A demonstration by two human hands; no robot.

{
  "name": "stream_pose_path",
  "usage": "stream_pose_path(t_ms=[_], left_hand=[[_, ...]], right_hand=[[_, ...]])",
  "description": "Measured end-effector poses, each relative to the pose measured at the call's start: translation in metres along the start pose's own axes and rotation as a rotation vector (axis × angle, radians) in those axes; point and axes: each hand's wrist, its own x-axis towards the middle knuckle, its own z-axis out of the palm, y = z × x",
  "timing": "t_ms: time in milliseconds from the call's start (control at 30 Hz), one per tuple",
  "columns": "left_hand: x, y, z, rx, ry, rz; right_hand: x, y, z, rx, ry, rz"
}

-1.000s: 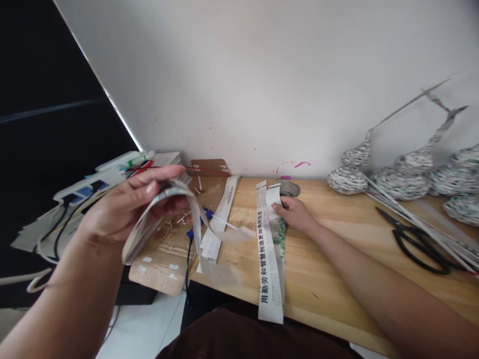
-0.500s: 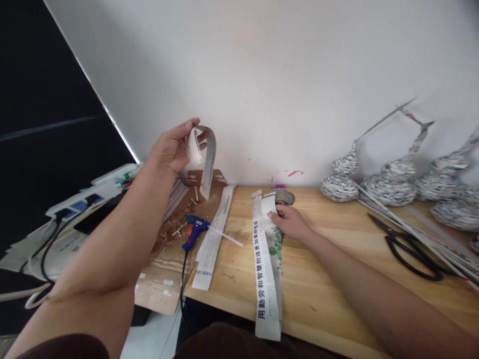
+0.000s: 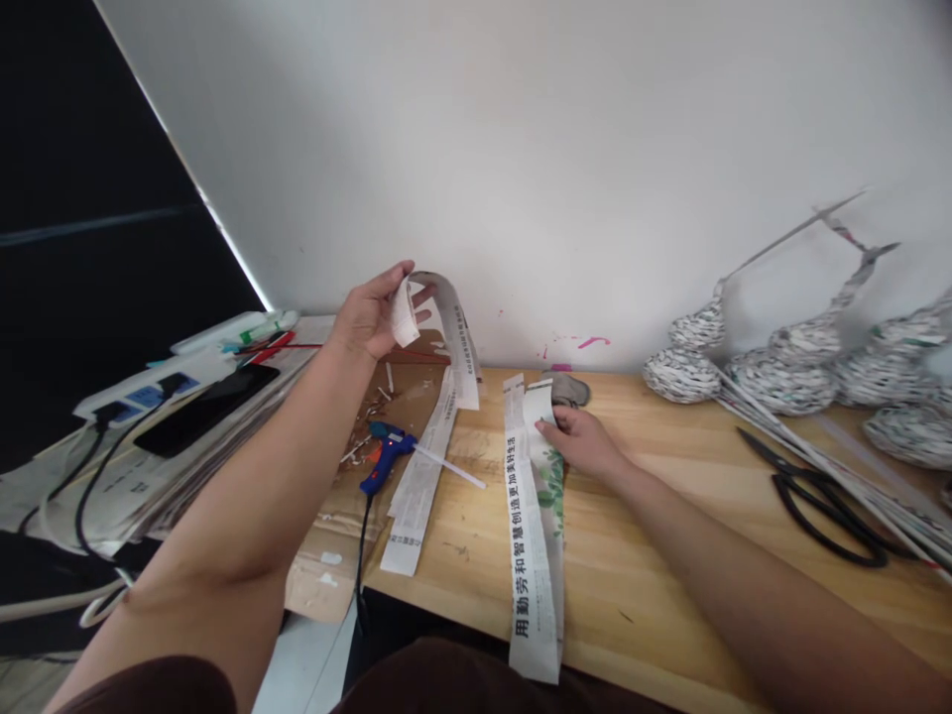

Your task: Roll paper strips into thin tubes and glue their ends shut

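Raised above the left part of the table, my left hand (image 3: 378, 309) grips one end of a newspaper strip (image 3: 462, 347); the strip arches over and its free end hangs down. My right hand (image 3: 584, 438) rests low over the table, thumb and fingers closed on the upper end of a strip with a green leaf print (image 3: 548, 476). Beside that lies a strip with large black characters (image 3: 520, 535), its lower end reaching past the table's front edge. Further left, more newspaper strips (image 3: 414, 511) lie flat, close to a blue hot glue gun (image 3: 388, 458).
Black scissors (image 3: 822, 506) and long paper rods (image 3: 825, 451) lie at the right. Several woven paper gourds (image 3: 682, 362) stand along the wall. A grey cloth-like item (image 3: 571, 389) sits behind my right hand. At left are cardboard (image 3: 319, 585), a power strip (image 3: 160, 387) and a phone (image 3: 208, 407).
My left hand has moved right and slightly down, carrying its strip, whose free end now hangs further right. The right hand stays at the leaf-printed strip. The view has shifted a little.
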Motion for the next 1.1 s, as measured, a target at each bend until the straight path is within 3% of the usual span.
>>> stream_pose_path(t_ms=[233,433,600,733,833,933,1100], left_hand=[[0.035,-0.009,0.017,-0.125,0.07,0.025],[0.025,-0.014,0.011,-0.136,0.115,0.058],[-0.018,-0.039,-0.013,-0.087,0.125,0.029],[-0.071,-0.056,-0.034,-0.018,0.148,-0.029],[-0.117,-0.063,-0.047,0.095,0.138,-0.213],[-0.156,-0.07,-0.057,0.345,0.019,-0.428],[-0.183,-0.078,-0.064,0.728,-0.242,-0.447]], right_hand=[[0.0,-0.002,0.0,0.07,-0.013,0.005],[0.0,-0.001,0.0,0.03,0.005,0.025],[-0.001,-0.002,-0.001,-0.033,0.009,0.015],[-0.002,-0.002,-0.002,-0.042,0.005,0.004],[-0.002,-0.002,-0.001,-0.046,0.011,0.003],[-0.002,-0.002,-0.001,-0.065,0.007,-0.005],[-0.002,-0.001,-0.001,-0.083,-0.002,-0.013]])
